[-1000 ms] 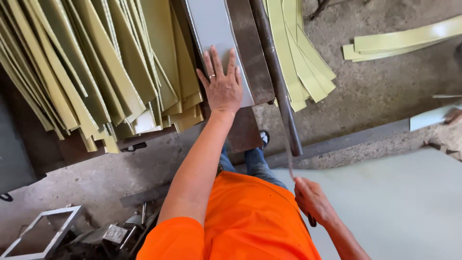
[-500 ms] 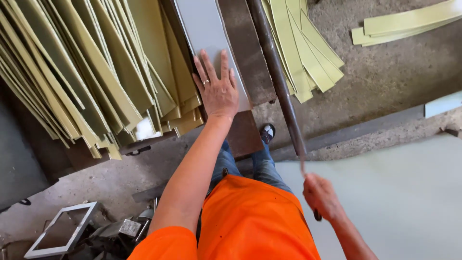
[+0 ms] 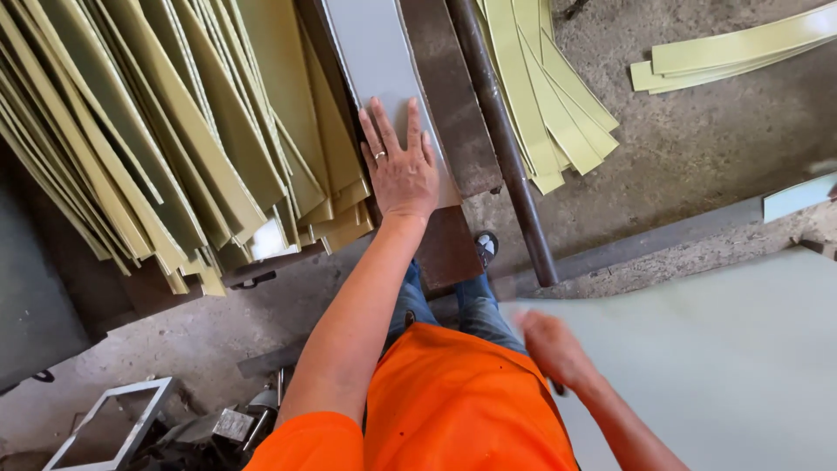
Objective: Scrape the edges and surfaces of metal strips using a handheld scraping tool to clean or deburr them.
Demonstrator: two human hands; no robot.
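Many cut yellow-green strips (image 3: 174,148) lie piled left; left hand (image 3: 403,166) presses flat, fingers spread, on the grey sheet (image 3: 375,52), while the blurred right hand (image 3: 551,347) seems closed on a dark handle, grip unclear.

The head camera looks steeply down, close over the person's orange shirt (image 3: 453,410) and concrete floor (image 3: 697,148).

A plain pale grey flat metal strip (image 3: 375,61) runs down the upper middle. Yellow-green cut metal strips (image 3: 148,131) fill the upper left, unpatterned. A rust-brown steel bar (image 3: 501,148) crosses right of centre. A bright orange shirt (image 3: 462,410) sits at bottom centre, blue denim jeans (image 3: 475,310) above it. The mottled grey concrete floor (image 3: 697,148) lies upper right.
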